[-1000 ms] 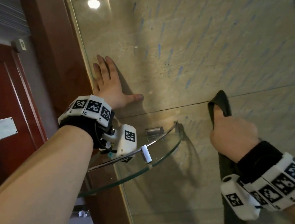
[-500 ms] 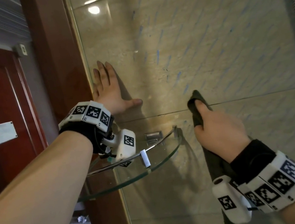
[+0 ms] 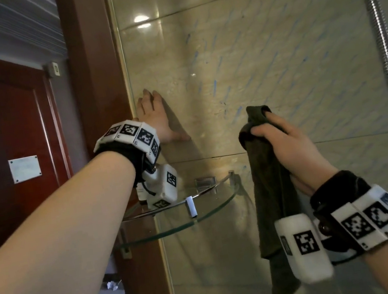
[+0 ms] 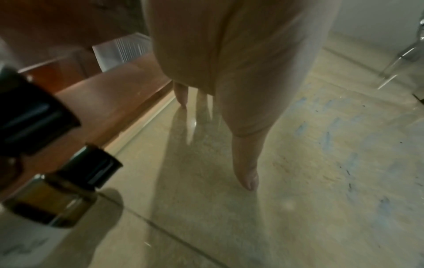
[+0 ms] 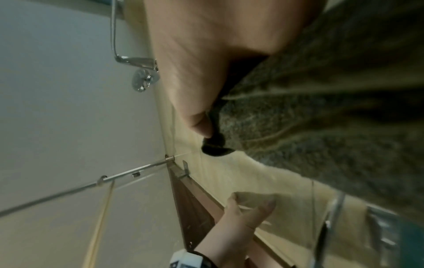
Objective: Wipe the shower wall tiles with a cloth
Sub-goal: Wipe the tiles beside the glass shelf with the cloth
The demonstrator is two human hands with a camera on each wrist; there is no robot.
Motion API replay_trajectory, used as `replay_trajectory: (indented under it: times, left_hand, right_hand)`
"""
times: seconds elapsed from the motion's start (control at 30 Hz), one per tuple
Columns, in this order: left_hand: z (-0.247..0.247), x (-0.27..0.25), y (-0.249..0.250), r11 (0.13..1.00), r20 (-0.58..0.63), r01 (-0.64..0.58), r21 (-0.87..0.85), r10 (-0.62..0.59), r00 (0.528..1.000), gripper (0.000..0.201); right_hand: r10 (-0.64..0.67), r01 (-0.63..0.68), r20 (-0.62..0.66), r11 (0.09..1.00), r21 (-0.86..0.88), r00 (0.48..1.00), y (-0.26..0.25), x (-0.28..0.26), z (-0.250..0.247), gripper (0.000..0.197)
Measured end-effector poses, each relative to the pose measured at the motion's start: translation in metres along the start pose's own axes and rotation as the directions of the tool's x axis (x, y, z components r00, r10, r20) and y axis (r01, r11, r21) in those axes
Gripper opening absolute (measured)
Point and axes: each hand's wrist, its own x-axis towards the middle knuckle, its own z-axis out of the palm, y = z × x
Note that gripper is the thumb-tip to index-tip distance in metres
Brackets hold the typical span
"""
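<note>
**A:** Where's your right hand point(image 3: 290, 146)?

**B:** Up in front of the shower wall tiles point(image 3: 262, 58), with your fingers point(image 3: 260, 130) curled tight round the top of the dark cloth point(image 3: 268, 185). The rest of the cloth hangs straight down past your wrist. Whether the bunched top touches the tiles, you cannot tell from the head view; the right wrist view shows your thumb point(image 5: 199, 125) pinching it close to the wall.

**A:** And your left hand point(image 3: 157, 119)?

**B:** Flat on the tiles beside the brown wooden frame point(image 3: 98, 86), fingers straight and pointing up, thumb spread to the side, holding nothing. The left wrist view shows the palm on the tile surface.

**A:** What's around you?

**B:** A glass corner shelf point(image 3: 213, 210) sits below your left hand, with small dark-capped bottles point(image 4: 57, 195) on it. Blue streaks mark the tiles, and a metal shower hose point(image 3: 387, 50) runs down at the right edge.
</note>
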Motion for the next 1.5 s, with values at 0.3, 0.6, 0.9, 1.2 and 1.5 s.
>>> replay_trajectory:
  times: [0.3, 0.6, 0.9, 1.2, 1.5]
  left_hand:
    - [-0.039, -0.001, 0.01, 0.999, 0.097, 0.037, 0.014, -0.038, 0.995, 0.094]
    - [-0.038, -0.038, 0.065, 0.343, 0.275, 0.168, -0.924, 0.294, 0.915, 0.04]
    - [-0.007, -0.07, 0.09, 0.012, 0.288, 0.323, -0.946, 0.486, 0.825, 0.031]
    - [0.019, -0.081, 0.099, 0.031, 0.199, 0.221, -0.975, 0.575, 0.794, 0.036]
    - [0.016, -0.096, 0.087, 0.207, 0.31, 0.231, -0.951, 0.671, 0.674, 0.017]
  right_hand:
    - [0.067, -0.135, 0.214, 0.938, 0.32, 0.975, -0.028, -0.003, 0.004, 0.038]
    - [0.029, -0.147, 0.401, 0.952, 0.269, 0.916, -0.038, 0.002, -0.002, 0.042]
    - [-0.061, 0.034, 0.437, 0.997, 0.069, 0.897, -0.043, -0.006, -0.026, 0.043]
    - [-0.089, 0.088, 0.486, 0.996, 0.024, 0.869, -0.037, -0.009, -0.048, 0.043]
    - [-0.181, 0.386, 0.482, 0.845, -0.37, 0.857, -0.033, -0.008, -0.064, 0.05]
